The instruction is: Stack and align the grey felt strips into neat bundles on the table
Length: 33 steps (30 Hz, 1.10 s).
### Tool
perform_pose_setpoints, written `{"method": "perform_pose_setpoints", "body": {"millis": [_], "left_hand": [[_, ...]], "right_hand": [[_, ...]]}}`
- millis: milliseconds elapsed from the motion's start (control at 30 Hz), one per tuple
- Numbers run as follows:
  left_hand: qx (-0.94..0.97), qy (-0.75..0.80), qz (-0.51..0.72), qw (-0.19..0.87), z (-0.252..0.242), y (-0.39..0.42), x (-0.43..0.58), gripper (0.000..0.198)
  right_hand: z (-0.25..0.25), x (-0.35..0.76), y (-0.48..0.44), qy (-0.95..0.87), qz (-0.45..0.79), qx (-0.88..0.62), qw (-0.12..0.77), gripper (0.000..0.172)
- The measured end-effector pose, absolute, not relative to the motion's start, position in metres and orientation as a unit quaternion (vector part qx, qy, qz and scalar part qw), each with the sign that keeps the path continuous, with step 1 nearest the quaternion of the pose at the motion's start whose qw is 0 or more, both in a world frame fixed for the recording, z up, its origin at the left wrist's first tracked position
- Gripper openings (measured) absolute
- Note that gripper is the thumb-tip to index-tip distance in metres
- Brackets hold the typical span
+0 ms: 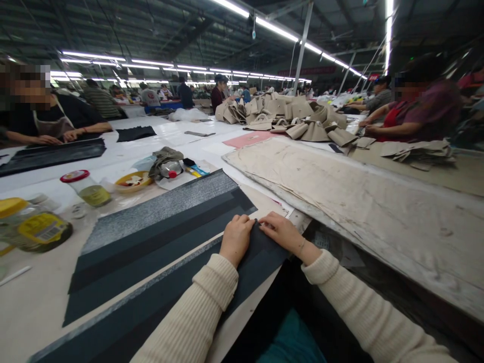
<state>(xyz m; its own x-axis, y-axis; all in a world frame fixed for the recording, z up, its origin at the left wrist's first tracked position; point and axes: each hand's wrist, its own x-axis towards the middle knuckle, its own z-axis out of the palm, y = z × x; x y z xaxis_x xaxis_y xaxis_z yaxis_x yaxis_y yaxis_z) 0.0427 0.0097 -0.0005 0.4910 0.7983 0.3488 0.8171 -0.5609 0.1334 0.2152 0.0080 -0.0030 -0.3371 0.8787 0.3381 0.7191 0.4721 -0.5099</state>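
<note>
A long dark navy fabric strip point(151, 297) lies along the near edge of the white table point(34, 302). My left hand point(236, 238) and my right hand point(282, 232) meet at its far end, fingers curled and pinching the strip's edge between them. Both sleeves are cream ribbed knit. Beyond the strip lies a stack of more dark and grey fabric strips point(159, 227), fanned out side by side.
A yellow-lidded jar point(32, 224), a red-lidded jar point(86, 187), a yellow bowl point(132, 180) and a crumpled rag point(164, 157) stand at the left. A stained cloth-covered board point(351, 201) runs along the right. Beige pieces point(295, 118) are piled farther back. Other people work around the tables.
</note>
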Motion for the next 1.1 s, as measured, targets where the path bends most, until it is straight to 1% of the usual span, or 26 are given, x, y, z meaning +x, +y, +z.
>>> {"method": "perform_pose_setpoints", "body": {"millis": [167, 233, 300, 533, 633, 767, 900, 1100], "left_hand": [[-0.865, -0.469, -0.178, 0.029, 0.001, 0.009, 0.043, 0.024], [-0.865, -0.470, -0.175, 0.026, 0.002, 0.009, 0.042, 0.024], [-0.865, -0.470, -0.173, 0.024, 0.003, 0.009, 0.042, 0.024], [-0.857, -0.482, -0.183, 0.012, 0.000, 0.010, 0.044, 0.024], [-0.848, -0.488, -0.204, -0.030, -0.002, 0.013, 0.038, 0.024], [-0.845, -0.475, -0.231, -0.087, -0.005, 0.014, 0.020, 0.024], [-0.855, -0.459, -0.233, -0.071, -0.006, 0.006, 0.003, 0.026], [-0.877, -0.445, -0.181, -0.020, 0.000, -0.001, 0.004, 0.026]], "right_hand": [[0.001, 0.209, 0.010, -0.817, 0.130, -0.448, 0.338, 0.035], [0.000, 0.204, 0.011, -0.829, 0.131, -0.427, 0.338, 0.041], [-0.002, 0.200, 0.013, -0.836, 0.125, -0.423, 0.325, 0.043], [-0.002, 0.193, 0.015, -0.860, 0.077, -0.445, 0.238, 0.043], [0.000, 0.191, 0.015, -0.866, 0.050, -0.454, 0.201, 0.039], [0.000, 0.190, 0.014, -0.876, 0.033, -0.447, 0.179, 0.035], [0.001, 0.191, 0.013, -0.888, 0.018, -0.433, 0.156, 0.034], [0.009, 0.187, 0.009, -0.899, -0.016, -0.426, 0.099, 0.029]]}}
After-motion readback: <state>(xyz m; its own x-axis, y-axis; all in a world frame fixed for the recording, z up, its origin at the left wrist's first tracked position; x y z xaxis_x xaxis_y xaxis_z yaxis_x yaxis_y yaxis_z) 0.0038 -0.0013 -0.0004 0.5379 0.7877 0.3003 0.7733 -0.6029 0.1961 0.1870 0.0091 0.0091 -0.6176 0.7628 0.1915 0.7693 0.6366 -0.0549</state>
